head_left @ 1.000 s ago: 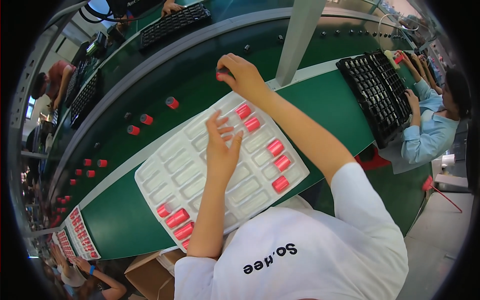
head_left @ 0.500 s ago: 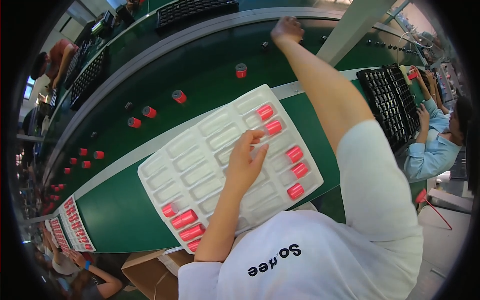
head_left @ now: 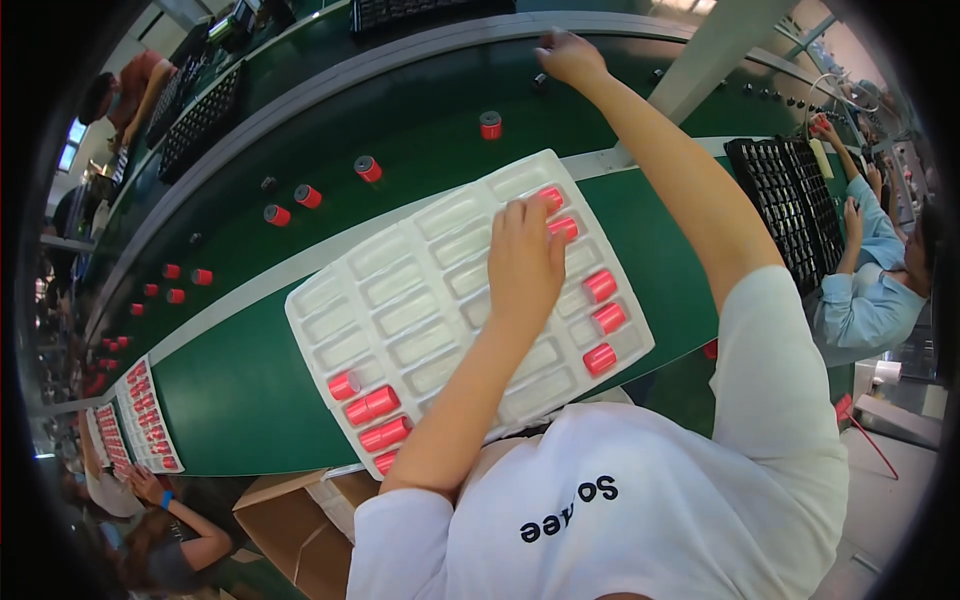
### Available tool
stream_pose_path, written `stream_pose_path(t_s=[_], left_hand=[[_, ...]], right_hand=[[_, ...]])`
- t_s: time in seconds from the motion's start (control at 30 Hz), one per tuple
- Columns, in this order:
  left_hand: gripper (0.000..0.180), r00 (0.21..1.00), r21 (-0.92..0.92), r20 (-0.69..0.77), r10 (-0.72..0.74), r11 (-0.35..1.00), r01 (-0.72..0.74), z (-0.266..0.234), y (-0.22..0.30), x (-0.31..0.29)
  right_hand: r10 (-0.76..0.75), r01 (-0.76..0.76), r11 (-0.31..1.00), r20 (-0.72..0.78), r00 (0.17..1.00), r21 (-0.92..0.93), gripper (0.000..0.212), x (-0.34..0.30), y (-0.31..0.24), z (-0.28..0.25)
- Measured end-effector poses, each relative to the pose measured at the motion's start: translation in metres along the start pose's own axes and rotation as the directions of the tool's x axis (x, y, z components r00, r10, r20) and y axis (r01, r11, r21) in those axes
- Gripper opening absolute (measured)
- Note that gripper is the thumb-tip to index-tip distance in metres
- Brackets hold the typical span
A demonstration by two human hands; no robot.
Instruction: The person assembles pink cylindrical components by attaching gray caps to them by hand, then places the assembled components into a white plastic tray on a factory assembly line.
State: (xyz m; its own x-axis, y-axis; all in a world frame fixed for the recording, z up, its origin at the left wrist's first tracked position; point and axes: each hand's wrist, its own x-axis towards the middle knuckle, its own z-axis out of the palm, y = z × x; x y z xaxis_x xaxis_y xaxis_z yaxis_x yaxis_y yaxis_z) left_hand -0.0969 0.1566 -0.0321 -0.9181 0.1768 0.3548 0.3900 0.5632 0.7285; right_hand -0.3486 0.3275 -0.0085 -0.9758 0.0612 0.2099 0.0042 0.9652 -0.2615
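Note:
A white moulded tray (head_left: pixel 420 222) with rows of long compartments lies tilted before me. My left hand (head_left: pixel 525 262) is over its upper right part, fingers bent but apart from the thumb. Its fingertips are beside a short red cylinder (head_left: pixel 551 198), and the thumb is near another red cylinder (head_left: pixel 565 229); contact is unclear. My right hand (head_left: pixel 572 60) reaches out over the dark green belt, its fingers loosely bent and slightly apart, with nothing visible in them. Beneath its fingertips is a small black part (head_left: pixel 540 81). More red cylinders (head_left: pixel 600 286) occupy the tray's right and lower left compartments.
Red cylinders with grey tops (head_left: pixel 368 168) stand along the belt (head_left: pixel 430 120). A grey post (head_left: pixel 720 60) rises right of my right arm. Black racks (head_left: pixel 785 200) and a co-worker in light blue (head_left: pixel 865 270) are at right. Filled trays (head_left: pixel 150 420) lie left; an open cardboard box (head_left: pixel 300 530) is below.
My left hand has moved up and right across the tray to the red cylinders there. My right hand stays over the belt, its fingers now pointing more to the left.

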Motion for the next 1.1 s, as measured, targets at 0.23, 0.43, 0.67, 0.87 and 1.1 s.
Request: stream_pose_path(t_s=[0.23,0.43,0.67,0.87,1.1], left_hand=[[0.042,0.916,0.293,0.400,-0.008,0.949,-0.119,0.016,-0.035,0.055],[0.040,0.828,0.316,0.554,-0.087,0.942,-0.113,-0.002,-0.029,0.056],[0.029,0.867,-0.725,0.499,0.012,0.554,0.410,-0.018,0.014,0.003],[0.031,0.938,-0.841,0.345,0.030,0.454,0.295,-0.015,0.021,-0.009],[0.039,0.933,-0.916,0.359,0.010,0.196,0.350,-0.020,0.019,-0.017]], right_hand=[[-0.442,-0.083,0.350,0.243,0.864,0.933,0.020,-0.141,-0.040,-0.092],[-0.382,-0.189,0.192,0.251,0.889,0.963,0.016,-0.201,0.014,-0.098],[-0.086,-0.023,-0.105,0.014,0.996,0.994,0.008,-0.240,-0.013,-0.091],[0.039,0.058,-0.074,-0.055,0.998,0.996,0.007,-0.257,-0.043,-0.078],[-0.101,-0.070,-0.101,0.060,0.993,0.992,0.007,-0.261,-0.038,-0.076]])
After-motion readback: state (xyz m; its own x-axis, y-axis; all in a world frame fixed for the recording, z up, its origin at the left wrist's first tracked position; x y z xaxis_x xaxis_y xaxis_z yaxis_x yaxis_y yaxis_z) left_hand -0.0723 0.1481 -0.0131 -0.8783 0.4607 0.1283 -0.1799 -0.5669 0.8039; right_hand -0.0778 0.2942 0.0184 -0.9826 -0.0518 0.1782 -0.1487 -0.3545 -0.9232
